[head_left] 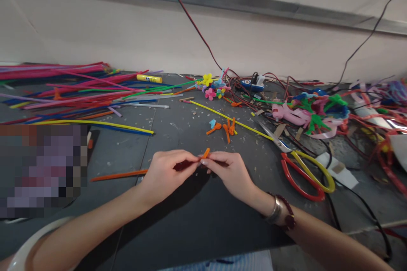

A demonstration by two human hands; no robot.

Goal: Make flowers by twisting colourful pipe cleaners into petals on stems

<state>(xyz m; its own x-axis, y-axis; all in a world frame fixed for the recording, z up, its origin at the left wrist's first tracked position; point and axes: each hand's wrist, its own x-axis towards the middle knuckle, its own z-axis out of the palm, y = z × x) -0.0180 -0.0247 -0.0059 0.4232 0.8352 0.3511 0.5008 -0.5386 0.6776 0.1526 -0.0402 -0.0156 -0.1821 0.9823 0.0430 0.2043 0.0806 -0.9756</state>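
My left hand (165, 173) and my right hand (229, 171) meet over the dark table (190, 216), both pinched on one orange pipe cleaner (206, 153). Its bent tip sticks up between my fingertips, and its long tail (119, 175) runs out to the left across the table. Just beyond my hands lie small bent orange pieces (227, 128) and a little blue one. A long yellow pipe cleaner (229, 118) crosses the table behind them.
Scissors with red and yellow handles (305, 171) lie to the right. A heap of coloured pipe cleaners (73, 93) fills the left. Small pipe-cleaner flowers (211, 84), a yellow glue stick (149, 78), a power strip with cables (252, 84) and tangled craft figures (314, 112) sit behind.
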